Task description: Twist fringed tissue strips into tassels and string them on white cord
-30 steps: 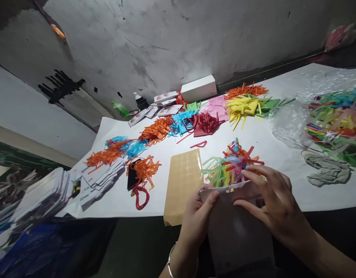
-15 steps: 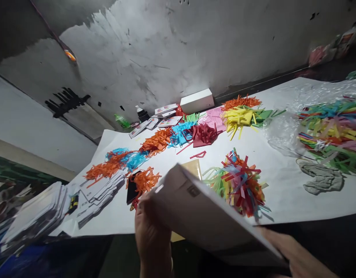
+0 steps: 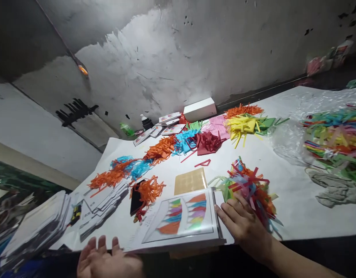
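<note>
A flat white packet (image 3: 180,220) with a picture of coloured tassel flags lies face up at the table's near edge, partly over a tan sticker sheet (image 3: 190,180). My right hand (image 3: 243,224) rests flat on the packet's right end, fingers spread, beside a mixed bundle of coloured paper tassels (image 3: 248,189). My left hand (image 3: 104,260) hovers palm up below the table edge, left of the packet, holding nothing.
Piles of orange, blue, red, pink, yellow and green paper tassels (image 3: 206,135) line the back of the white table (image 3: 293,193). A black phone (image 3: 136,196), stacked packets (image 3: 104,200), a white box (image 3: 199,109), a plastic bag of tassels (image 3: 331,135) and a grey cloth (image 3: 335,189) lie around.
The packet, held up and tilted in both hands, has been flipped and laid flat on the table picture side up. My left hand let go and dropped away to the left.
</note>
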`<act>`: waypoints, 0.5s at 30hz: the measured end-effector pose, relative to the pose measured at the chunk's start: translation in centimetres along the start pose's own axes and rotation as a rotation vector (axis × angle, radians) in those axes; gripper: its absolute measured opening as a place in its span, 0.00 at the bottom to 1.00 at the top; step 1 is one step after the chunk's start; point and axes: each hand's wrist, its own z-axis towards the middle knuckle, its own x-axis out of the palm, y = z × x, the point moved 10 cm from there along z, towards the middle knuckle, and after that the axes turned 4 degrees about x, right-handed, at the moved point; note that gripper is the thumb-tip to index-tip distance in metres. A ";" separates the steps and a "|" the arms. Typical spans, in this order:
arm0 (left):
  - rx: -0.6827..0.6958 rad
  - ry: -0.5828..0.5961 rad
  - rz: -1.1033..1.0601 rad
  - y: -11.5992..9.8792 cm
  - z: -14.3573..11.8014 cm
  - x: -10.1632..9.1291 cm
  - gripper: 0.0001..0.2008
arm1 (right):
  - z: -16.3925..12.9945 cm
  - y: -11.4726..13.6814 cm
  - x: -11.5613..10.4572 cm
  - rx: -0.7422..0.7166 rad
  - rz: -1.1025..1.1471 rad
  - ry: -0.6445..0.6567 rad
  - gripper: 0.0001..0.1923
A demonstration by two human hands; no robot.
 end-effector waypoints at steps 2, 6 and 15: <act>0.055 -0.089 0.051 0.9 -1.5 -0.5 0.17 | -0.1 -0.7 0.8 0.021 0.033 0.033 0.20; 0.143 0.420 0.327 2.2 -8.7 8.8 0.21 | 1.5 -3.0 0.8 0.087 -0.040 0.043 0.20; 0.443 0.914 0.753 2.3 -18.2 17.9 0.45 | -0.2 -12.8 7.6 0.588 -0.359 0.328 0.29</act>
